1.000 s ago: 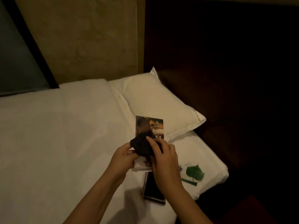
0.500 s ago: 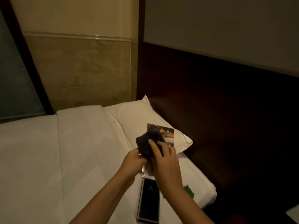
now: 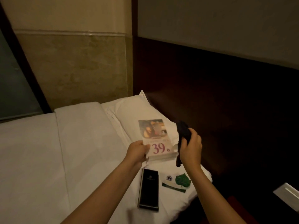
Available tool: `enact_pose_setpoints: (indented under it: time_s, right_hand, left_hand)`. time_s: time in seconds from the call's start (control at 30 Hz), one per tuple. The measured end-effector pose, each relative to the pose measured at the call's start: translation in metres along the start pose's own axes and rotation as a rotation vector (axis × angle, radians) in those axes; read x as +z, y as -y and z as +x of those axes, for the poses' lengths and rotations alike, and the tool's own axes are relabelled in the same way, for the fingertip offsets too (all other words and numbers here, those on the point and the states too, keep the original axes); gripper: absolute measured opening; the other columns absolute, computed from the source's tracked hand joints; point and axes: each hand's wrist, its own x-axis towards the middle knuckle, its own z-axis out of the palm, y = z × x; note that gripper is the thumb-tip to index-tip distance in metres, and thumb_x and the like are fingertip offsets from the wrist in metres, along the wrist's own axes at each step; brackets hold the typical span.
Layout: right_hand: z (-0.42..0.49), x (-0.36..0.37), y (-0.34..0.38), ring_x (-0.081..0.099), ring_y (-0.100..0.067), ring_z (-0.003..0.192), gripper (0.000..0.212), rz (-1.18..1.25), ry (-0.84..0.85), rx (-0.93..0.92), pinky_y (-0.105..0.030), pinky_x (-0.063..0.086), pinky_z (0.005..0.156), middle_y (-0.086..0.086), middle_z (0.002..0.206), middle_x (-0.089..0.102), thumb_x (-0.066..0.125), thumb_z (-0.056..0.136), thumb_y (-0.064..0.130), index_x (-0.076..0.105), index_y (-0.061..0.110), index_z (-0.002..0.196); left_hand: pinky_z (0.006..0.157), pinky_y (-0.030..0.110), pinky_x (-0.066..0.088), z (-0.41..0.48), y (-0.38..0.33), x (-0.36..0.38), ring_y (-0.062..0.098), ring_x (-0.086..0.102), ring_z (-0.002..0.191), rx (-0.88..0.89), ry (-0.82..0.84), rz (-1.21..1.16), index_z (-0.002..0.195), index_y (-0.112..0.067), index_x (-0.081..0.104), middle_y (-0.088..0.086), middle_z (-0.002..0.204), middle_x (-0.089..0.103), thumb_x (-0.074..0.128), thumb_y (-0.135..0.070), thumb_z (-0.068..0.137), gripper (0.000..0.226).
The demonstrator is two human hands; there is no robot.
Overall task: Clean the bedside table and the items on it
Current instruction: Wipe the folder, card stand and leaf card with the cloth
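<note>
My left hand [image 3: 137,151] grips the lower left edge of a display card [image 3: 156,138] with a photo on top and "39" in purple print below, held above the white bed [image 3: 64,159]. My right hand [image 3: 191,147] is closed around a dark cloth [image 3: 182,132], held just to the right of the card and apart from it. On the bed below lie a flat black folder [image 3: 148,188] and a green leaf-shaped card [image 3: 182,180] on a small white card with a green stripe.
A white pillow [image 3: 129,113] rests against the dark wooden headboard [image 3: 218,102]. A light-coloured object [image 3: 288,194] shows at the lower right edge in the dark gap beside the bed. A tiled wall stands behind the bed.
The cloth was pressed on the card's face under both hands; now my right hand has pulled it off to the right, baring the card. The view has tilted upward.
</note>
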Motion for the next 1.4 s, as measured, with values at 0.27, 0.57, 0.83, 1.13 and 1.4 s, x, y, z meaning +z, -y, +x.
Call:
enact_pose_setpoints:
  time_s: [0.27, 0.57, 0.83, 1.13, 1.4]
  right_hand:
    - [-0.018, 0.011, -0.003, 0.045, -0.031, 0.117, 0.042, 0.201, -0.005, 0.117, -0.032, 0.043, 0.091, -0.014, 0.134, 0.035, 0.051, 0.089, 0.001, 0.039, 0.009, 0.129]
    - [-0.032, 0.02, -0.006, 0.049, -0.03, 0.112, 0.042, 0.186, 0.063, 0.014, -0.034, 0.049, 0.093, -0.011, 0.129, 0.032, 0.051, 0.084, -0.006, 0.04, 0.011, 0.121]
    - [0.006, 0.009, -0.018, 0.046, -0.032, 0.116, 0.04, 0.184, 0.079, 0.07, -0.024, 0.038, 0.092, -0.015, 0.134, 0.031, 0.044, 0.085, -0.011, 0.041, 0.008, 0.121]
    - [0.014, 0.017, -0.073, 0.05, -0.034, 0.11, 0.038, -0.026, 0.273, 0.137, -0.036, 0.041, 0.094, -0.018, 0.124, 0.043, 0.045, 0.083, -0.01, 0.05, 0.007, 0.116]
    - [0.012, 0.054, -0.13, 0.056, -0.035, 0.1, 0.039, -0.173, 0.348, 0.256, -0.047, 0.05, 0.088, -0.018, 0.114, 0.052, 0.046, 0.079, -0.007, 0.055, 0.01, 0.113]
  left_hand:
    - [0.04, 0.018, 0.045, 0.026, -0.002, 0.037, 0.015, 0.052, 0.061, -0.138, -0.166, -0.216, 0.071, -0.004, 0.054, 0.007, 0.07, 0.056, 0.038, 0.013, 0.086, 0.029]
    - [0.063, 0.032, 0.051, 0.032, 0.004, 0.065, 0.022, 0.057, 0.066, -0.191, -0.189, -0.484, 0.086, 0.001, 0.055, 0.012, 0.077, 0.058, 0.034, 0.012, 0.088, 0.024]
    - [0.076, 0.038, 0.054, 0.03, 0.015, 0.051, 0.021, 0.058, 0.077, -0.14, -0.08, -0.428, 0.086, -0.004, 0.053, 0.011, 0.085, 0.059, 0.032, 0.014, 0.088, 0.028]
    - [0.058, 0.027, 0.052, 0.068, 0.063, -0.013, 0.021, 0.061, 0.076, -0.13, -0.119, 0.031, 0.107, -0.007, 0.058, 0.016, 0.105, 0.064, 0.037, 0.014, 0.083, 0.037]
    - [0.048, 0.021, 0.055, 0.135, 0.127, -0.05, 0.017, 0.065, 0.054, -0.275, -0.138, 0.211, 0.104, 0.008, 0.06, 0.031, 0.121, 0.058, 0.032, 0.015, 0.087, 0.034]
